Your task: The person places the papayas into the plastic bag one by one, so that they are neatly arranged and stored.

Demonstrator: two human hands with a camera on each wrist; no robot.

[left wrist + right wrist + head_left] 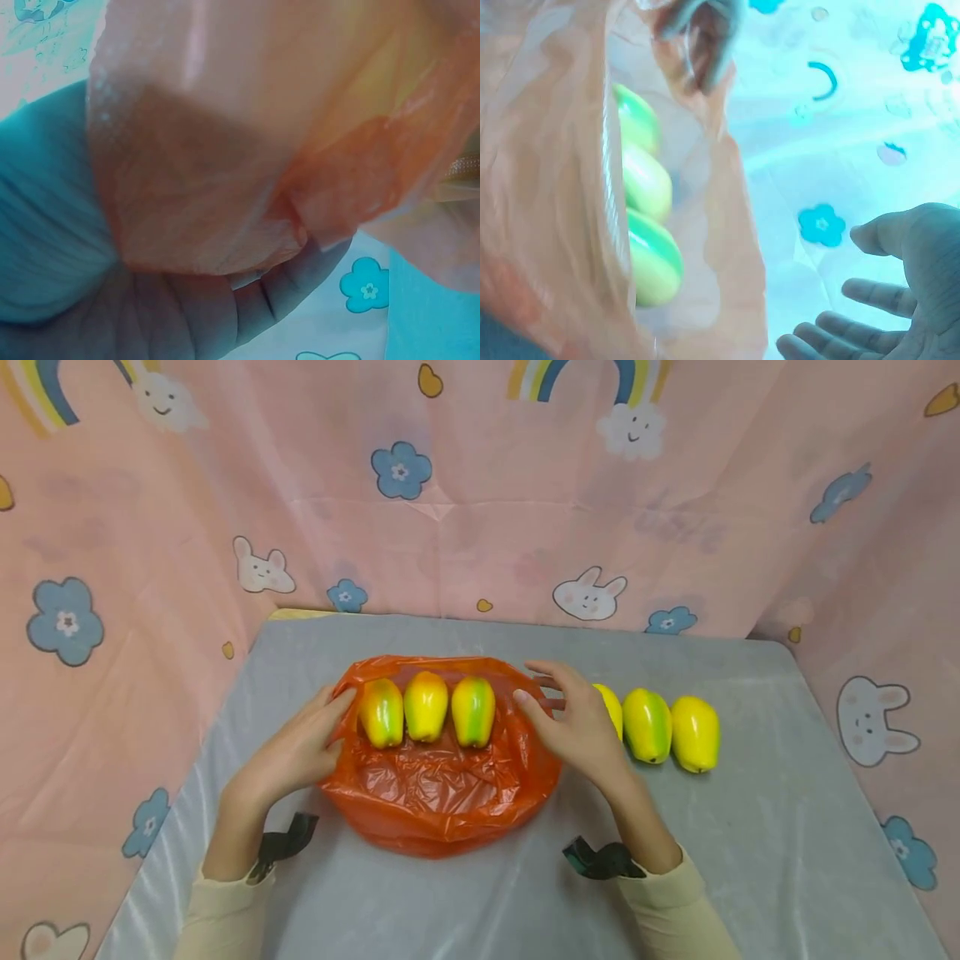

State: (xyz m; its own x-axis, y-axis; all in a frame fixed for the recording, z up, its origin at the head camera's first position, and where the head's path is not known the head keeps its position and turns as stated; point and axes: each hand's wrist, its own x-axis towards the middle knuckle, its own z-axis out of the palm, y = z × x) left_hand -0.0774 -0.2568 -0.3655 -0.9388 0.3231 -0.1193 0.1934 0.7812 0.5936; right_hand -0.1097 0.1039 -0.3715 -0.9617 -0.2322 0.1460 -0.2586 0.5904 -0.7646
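Note:
An orange-red plastic bag (438, 827) lies on the grey table with its mouth spread wide. Inside it, three glossy yellow-green fruits shaped like papayas (427, 706) sit in a row toward the far side. My left hand (288, 756) holds the bag's left rim between thumb and fingers; in the left wrist view, thin film covers much of the palm. Beside the right rim is my right hand (577, 722), its fingers spread and, in the right wrist view, apart from the bag. Three more such fruits (647, 727) stand in a row to its right, one partly hidden by the hand.
A grey cover lies over the table (765, 827). Pink cloth (495, 543) printed with rabbits, flowers and rainbows hangs behind and on both sides. Each wrist carries a black camera mount (600, 860).

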